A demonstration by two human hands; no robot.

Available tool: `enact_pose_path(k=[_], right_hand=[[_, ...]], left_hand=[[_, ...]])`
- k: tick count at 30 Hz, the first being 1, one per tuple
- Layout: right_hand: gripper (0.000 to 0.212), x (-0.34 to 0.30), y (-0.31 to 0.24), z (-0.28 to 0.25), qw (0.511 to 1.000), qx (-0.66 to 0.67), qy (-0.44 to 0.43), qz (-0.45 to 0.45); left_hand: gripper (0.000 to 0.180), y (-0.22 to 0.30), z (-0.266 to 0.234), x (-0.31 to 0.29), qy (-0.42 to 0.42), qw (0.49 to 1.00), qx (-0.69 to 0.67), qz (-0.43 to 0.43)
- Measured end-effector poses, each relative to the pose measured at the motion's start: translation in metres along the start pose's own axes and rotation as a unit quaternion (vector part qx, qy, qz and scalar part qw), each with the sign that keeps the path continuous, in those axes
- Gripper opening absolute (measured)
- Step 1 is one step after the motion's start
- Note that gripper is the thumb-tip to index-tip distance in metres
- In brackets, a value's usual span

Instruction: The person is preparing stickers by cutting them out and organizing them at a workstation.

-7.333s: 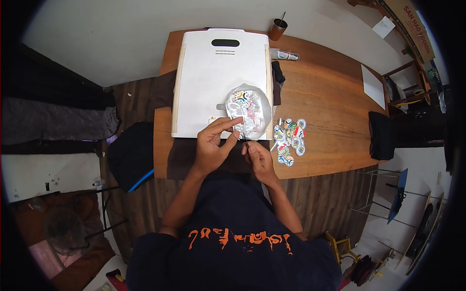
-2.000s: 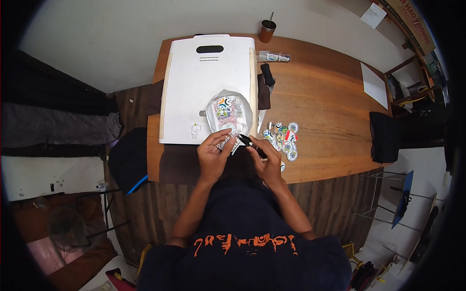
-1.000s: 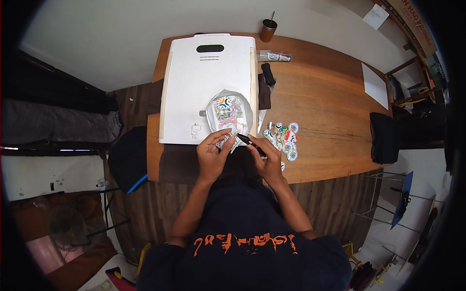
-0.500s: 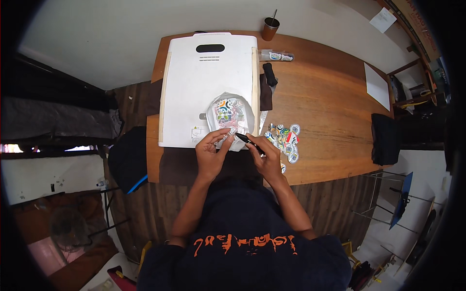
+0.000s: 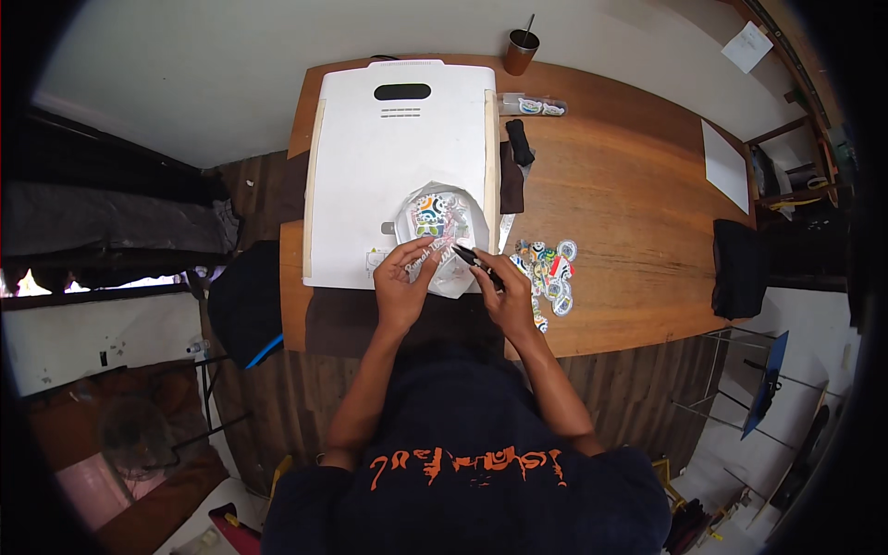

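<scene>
A whitish rounded sheet printed with colourful stickers (image 5: 430,211) lies on the lower right of a large white panel (image 5: 356,153). My left hand (image 5: 400,294) is closed on the sheet's near edge, thumb and fingers pinching by some pale lettering. In my right hand (image 5: 511,301) is a slim black tool (image 5: 487,266), shaped like a pen or a craft knife; its tip points at the lettering, and I cannot tell which kind it is. Right of that hand, a loose pile of cut-out stickers (image 5: 556,268) rests on the wooden table.
On the brown table (image 5: 629,185) stand a cup with a straw (image 5: 521,54) and, nearby, a clear packet (image 5: 536,105). A rolled black cloth (image 5: 518,143) lies beside the panel. Farther right are white paper (image 5: 724,166) and a black pouch (image 5: 737,268).
The black tool's tip has shifted slightly up and left along the sheet, and the sheet's near edge is turned a little. My left hand keeps its pinch.
</scene>
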State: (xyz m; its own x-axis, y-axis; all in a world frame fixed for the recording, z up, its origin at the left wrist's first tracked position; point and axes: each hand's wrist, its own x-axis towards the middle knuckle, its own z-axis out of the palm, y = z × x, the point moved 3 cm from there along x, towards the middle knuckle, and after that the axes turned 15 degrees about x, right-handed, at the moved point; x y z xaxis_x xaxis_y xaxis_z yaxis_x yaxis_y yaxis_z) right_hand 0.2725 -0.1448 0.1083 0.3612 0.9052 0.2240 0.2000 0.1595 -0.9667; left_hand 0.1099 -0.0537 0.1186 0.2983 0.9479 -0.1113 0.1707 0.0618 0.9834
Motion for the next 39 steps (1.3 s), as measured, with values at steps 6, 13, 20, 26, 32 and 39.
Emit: enact_pose_path(k=[6, 13, 20, 26, 32, 39], right_hand=[[0.03, -0.01, 0.015, 0.002, 0.992, 0.086, 0.015, 0.089], [0.025, -0.003, 0.018, 0.008, 0.962, 0.21, 0.018, 0.172], [0.016, -0.012, 0.022, 0.009, 0.953, 0.196, -0.031, 0.231], [0.008, -0.034, 0.043, -0.012, 0.948, 0.236, 0.036, 0.212], [0.013, -0.026, 0.091, -0.081, 0.901, 0.219, 0.283, 0.245], [0.021, -0.021, 0.168, -0.106, 0.888, 0.159, 0.361, 0.234]], left_hand=[[0.035, 0.005, 0.002, 0.001, -0.019, 1.0, 0.006, 0.02], [0.037, 0.012, 0.002, -0.002, -0.031, 0.999, 0.003, 0.028], [0.036, 0.001, 0.002, -0.009, -0.137, 0.99, 0.036, -0.009], [0.039, -0.013, -0.006, -0.019, -0.143, 0.979, 0.146, 0.021], [0.033, -0.022, -0.015, -0.022, -0.098, 0.971, 0.21, 0.059], [0.022, -0.002, -0.017, -0.02, -0.085, 0.949, 0.28, 0.117]])
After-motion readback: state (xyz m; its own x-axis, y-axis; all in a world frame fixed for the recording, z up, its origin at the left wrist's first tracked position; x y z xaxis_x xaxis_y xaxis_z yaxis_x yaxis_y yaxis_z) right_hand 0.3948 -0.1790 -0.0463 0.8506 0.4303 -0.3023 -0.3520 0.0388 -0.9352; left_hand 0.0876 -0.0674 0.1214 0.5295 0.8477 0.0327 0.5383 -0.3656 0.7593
